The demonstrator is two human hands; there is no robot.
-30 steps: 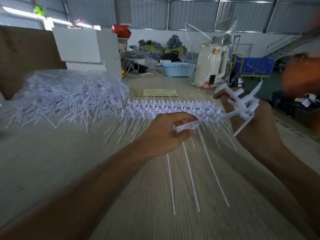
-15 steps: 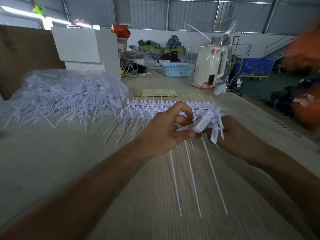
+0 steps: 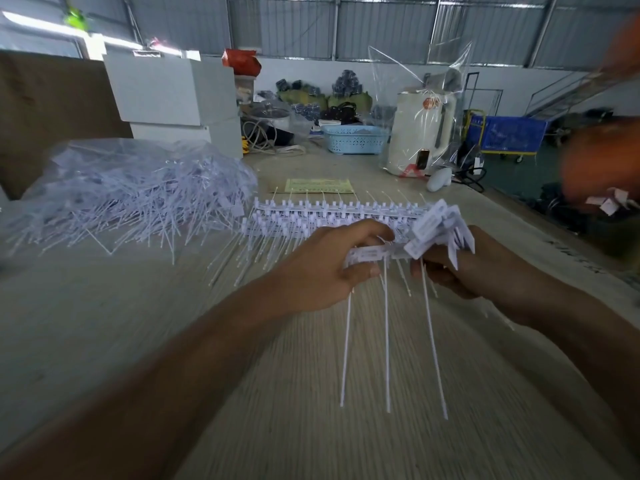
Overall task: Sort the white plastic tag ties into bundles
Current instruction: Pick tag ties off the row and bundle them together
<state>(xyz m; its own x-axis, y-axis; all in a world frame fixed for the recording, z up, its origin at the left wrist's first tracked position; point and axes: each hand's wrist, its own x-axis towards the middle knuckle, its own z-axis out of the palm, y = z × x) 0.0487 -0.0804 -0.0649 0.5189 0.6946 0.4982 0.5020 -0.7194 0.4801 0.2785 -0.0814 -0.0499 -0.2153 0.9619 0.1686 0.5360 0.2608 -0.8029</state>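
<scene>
A: While both hands meet over the table (image 3: 104, 341), left hand (image 3: 322, 271) pinches the flat tag heads of a few white tag ties (image 3: 372, 252), thumb under, fingers curled on top. Three long tails hang down toward the camera.

B: Right hand?

A: Right hand (image 3: 481, 268) is curled round a fanned clump of tag ties (image 3: 436, 225), heads splayed at odd angles. The two lots touch where the hands meet. Looks like it's feeding heads across to square up a bundle, my guess.

B: Rest of the stock?

A: Just behind the hands, rows of lined-up ties (image 3: 329, 211), heads in a neat strip, tails toward the person. Left of that, a big loose heap in a clear plastic bag (image 3: 131, 192). Further back: a yellow-green paper slip (image 3: 318, 186), a blue basket (image 3: 355, 139), white boxes (image 3: 173, 95), a white kettle in plastic wrap (image 3: 420, 133).

B: Risks?

A: The fanned clump is loosely held and could spill, or its heads could snag the hanging tails. The pinch covers only a thin edge, so a tug from the right may pull ties out. Dangling tails could also sweep into the laid rows and knock them crooked. The frame is motion-blurred, so I can't count the ties.
</scene>
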